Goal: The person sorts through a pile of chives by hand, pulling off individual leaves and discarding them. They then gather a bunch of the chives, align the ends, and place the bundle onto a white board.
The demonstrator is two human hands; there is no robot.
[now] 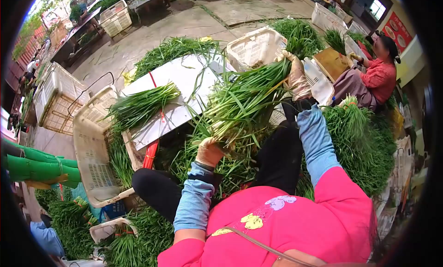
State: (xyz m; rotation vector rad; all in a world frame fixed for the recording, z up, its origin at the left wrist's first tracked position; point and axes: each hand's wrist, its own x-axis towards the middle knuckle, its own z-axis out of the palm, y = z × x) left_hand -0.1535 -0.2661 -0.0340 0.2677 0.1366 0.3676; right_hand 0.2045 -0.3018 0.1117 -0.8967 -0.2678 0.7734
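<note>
A large loose bunch of garlic chives [247, 96] stretches across my lap between my two gloved hands. My left hand [209, 152] is closed at the pale stem ends, low on the bunch. Higher up and to the right, my right hand [296, 75] is wrapped round the leafy part. In front of me, a smaller bundle of chives [145, 103] lies on a white board [182, 77], its pale ends pointing right. Red strips [150, 154] hang at the board's near edge. More loose chives lie below the held bunch, between my knees.
A cream plastic crate [94, 170] stands left of the board, and another crate [254, 45] beyond it. Heaped chives [364, 142] fill my right side. A co-worker [376, 77] in red sits at the right. Green rolls [44, 165] jut in from the left.
</note>
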